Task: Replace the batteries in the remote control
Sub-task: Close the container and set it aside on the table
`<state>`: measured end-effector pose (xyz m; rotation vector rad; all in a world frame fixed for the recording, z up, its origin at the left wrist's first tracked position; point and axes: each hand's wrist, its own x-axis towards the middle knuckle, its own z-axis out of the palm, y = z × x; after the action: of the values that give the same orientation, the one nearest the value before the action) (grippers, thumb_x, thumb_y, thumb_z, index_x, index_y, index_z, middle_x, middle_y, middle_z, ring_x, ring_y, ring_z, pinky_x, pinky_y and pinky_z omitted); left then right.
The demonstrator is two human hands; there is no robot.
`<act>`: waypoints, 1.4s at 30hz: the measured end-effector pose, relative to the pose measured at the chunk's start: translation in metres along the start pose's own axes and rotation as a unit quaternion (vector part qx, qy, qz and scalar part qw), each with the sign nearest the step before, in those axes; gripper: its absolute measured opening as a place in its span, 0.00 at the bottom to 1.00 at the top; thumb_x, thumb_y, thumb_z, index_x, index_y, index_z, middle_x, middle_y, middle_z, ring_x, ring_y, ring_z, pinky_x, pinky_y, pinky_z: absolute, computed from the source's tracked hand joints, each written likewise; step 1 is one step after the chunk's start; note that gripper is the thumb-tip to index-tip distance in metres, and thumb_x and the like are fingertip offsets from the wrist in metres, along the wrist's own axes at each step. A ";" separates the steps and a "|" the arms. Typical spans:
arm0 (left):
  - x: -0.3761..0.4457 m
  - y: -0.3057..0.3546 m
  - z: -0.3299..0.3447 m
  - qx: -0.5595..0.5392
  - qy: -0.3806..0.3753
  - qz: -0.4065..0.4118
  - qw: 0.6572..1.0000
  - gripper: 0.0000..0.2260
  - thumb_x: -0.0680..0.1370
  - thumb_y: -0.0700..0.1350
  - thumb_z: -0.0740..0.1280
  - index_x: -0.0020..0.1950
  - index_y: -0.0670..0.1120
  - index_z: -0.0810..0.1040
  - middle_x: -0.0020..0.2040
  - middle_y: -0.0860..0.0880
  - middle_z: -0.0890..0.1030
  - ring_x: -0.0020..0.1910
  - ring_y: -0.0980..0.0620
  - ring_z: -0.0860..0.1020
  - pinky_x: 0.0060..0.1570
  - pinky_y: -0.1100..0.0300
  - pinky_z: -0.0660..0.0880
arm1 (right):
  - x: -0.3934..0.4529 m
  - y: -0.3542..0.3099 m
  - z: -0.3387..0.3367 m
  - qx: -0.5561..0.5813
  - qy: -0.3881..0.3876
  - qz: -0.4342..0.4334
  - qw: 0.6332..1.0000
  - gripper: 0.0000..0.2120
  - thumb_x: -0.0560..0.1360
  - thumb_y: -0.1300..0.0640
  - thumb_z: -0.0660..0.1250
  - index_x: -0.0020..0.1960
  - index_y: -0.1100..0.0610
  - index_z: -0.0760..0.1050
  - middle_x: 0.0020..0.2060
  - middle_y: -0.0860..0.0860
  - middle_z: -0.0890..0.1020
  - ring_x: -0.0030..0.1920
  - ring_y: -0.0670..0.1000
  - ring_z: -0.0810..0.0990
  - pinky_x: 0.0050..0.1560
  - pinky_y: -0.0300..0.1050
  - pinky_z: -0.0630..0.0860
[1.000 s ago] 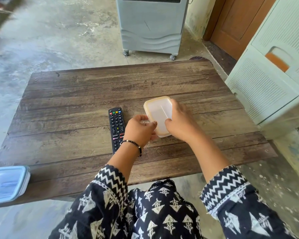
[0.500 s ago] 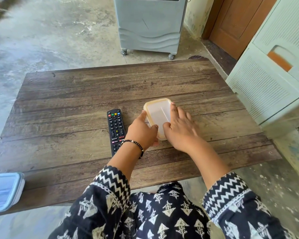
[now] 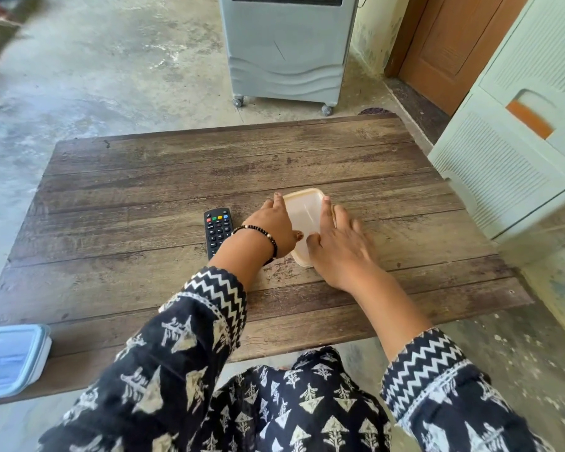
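From the head camera, a person leans over a wooden table (image 3: pixel 144 197). Both hands rest on a small pale plastic container (image 3: pixel 304 213) near the table's middle. The left hand (image 3: pixel 274 228) lies along its left side with fingers extended, thumb on the lid. The right hand (image 3: pixel 340 246) lies flat along its right side, fingers straight. A black remote control (image 3: pixel 216 228) lies buttons up just left of the left wrist. A blue-lidded box (image 3: pixel 10 360) sits at the near left corner.

Remote control (image 3: pixel 217 230): black, buttons up, flat mid-table, lengthwise toward far edge | Container (image 3: pixel 307 223): translucent, beige-rimmed lid on, flat, right of remote, table centre.
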<state>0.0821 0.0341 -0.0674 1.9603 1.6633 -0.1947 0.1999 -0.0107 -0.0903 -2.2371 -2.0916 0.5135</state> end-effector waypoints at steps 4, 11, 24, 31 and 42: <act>0.003 0.000 0.000 0.040 -0.018 0.000 0.999 0.37 0.79 0.53 0.58 0.75 0.41 0.38 0.78 0.43 0.46 0.75 0.42 0.56 0.71 0.51 0.58 | 0.001 0.000 0.002 0.024 0.006 -0.005 1.000 0.30 0.79 0.49 0.47 0.75 0.57 0.36 0.75 0.55 0.48 0.71 0.59 0.53 0.67 0.55 0.58; -0.005 -0.005 0.012 -0.179 0.060 -0.018 0.982 0.33 0.77 0.46 0.63 0.75 0.42 0.49 0.66 0.41 0.73 0.60 0.43 0.75 0.51 0.56 0.72 | 0.009 0.013 -0.008 0.222 0.025 0.014 0.975 0.24 0.81 0.55 0.52 0.75 0.55 0.49 0.70 0.55 0.64 0.64 0.56 0.68 0.52 0.45 0.66; -0.054 0.018 0.047 -0.430 0.259 -0.030 0.864 0.14 0.81 0.52 0.51 0.61 0.44 0.65 0.47 0.45 0.77 0.47 0.42 0.78 0.46 0.51 0.75 | -0.006 -0.007 -0.013 0.412 0.102 0.164 0.890 0.27 0.79 0.39 0.46 0.32 0.56 0.67 0.29 0.51 0.72 0.32 0.51 0.72 0.30 0.44 0.64; -0.052 0.025 0.049 -0.385 0.260 -0.040 0.885 0.14 0.81 0.52 0.49 0.45 0.45 0.68 0.40 0.48 0.74 0.39 0.46 0.73 0.35 0.58 0.63 | -0.007 -0.001 -0.014 0.403 0.113 0.141 0.897 0.26 0.79 0.40 0.49 0.31 0.56 0.67 0.27 0.51 0.71 0.32 0.53 0.71 0.29 0.44 0.62; -0.011 0.050 0.023 -0.458 0.136 -0.052 0.877 0.18 0.76 0.47 0.57 0.65 0.46 0.65 0.59 0.43 0.70 0.51 0.43 0.75 0.50 0.50 0.76 | -0.013 0.060 -0.034 0.572 0.062 0.115 0.810 0.08 0.75 0.64 0.65 0.54 0.60 0.76 0.41 0.54 0.81 0.28 0.51 0.79 0.42 0.57 0.79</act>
<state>0.1322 0.0089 -0.0660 1.1915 1.5846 0.7402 0.2660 -0.0223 -0.0698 -1.6337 -0.9062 1.1796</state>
